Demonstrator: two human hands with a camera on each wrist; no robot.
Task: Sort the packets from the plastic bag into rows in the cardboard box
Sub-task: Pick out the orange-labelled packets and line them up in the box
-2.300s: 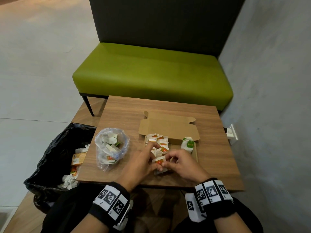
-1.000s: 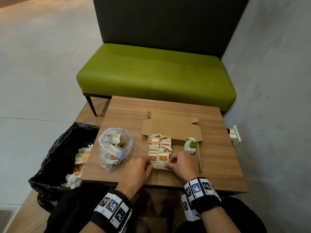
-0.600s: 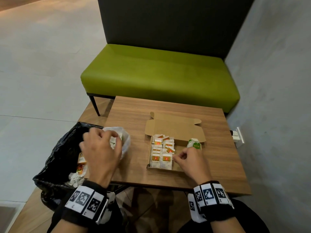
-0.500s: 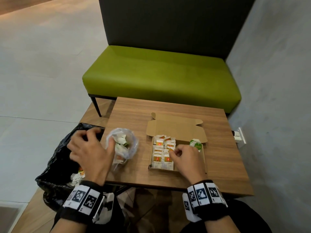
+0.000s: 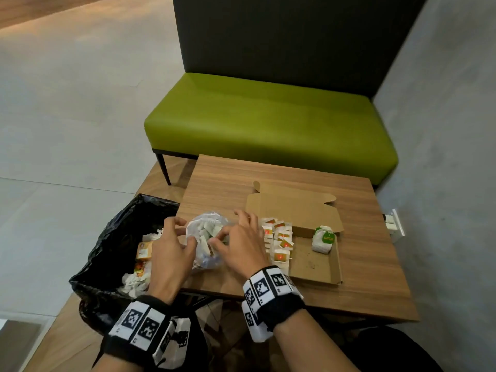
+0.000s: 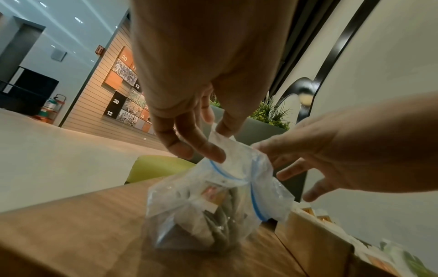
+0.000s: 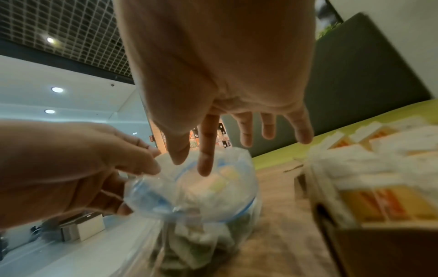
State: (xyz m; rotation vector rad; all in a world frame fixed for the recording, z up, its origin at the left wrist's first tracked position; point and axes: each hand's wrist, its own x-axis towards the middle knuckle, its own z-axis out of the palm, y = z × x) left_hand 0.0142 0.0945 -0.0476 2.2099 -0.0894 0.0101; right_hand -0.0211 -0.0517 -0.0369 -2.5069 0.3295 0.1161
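Note:
A clear zip plastic bag [image 5: 206,255] [image 6: 213,206] [image 7: 201,202] of small packets stands on the table, left of the open cardboard box [image 5: 311,261] [image 6: 315,243] [image 7: 379,249]. My left hand [image 5: 188,232] [image 6: 218,142] pinches the bag's rim and holds the mouth up. Over the mouth, my right hand [image 5: 218,237] [image 7: 192,163] points its thumb and forefinger down at the packets, fingers straight, with nothing between them. Rows of white-and-orange packets [image 5: 279,237] [image 7: 379,202] fill the box's left side. A green-labelled packet [image 5: 323,238] lies apart at its far right.
A black bin bag [image 5: 112,251] with scraps stands on the floor at the table's left edge. The box lid [image 5: 292,208] lies folded back behind the box. Beyond the wooden table [image 5: 268,173] is a green bench [image 5: 268,122]; a grey wall runs along the right.
My right hand has left the box and moved left to the bag's mouth. My left hand has shifted from beside the bag onto its rim.

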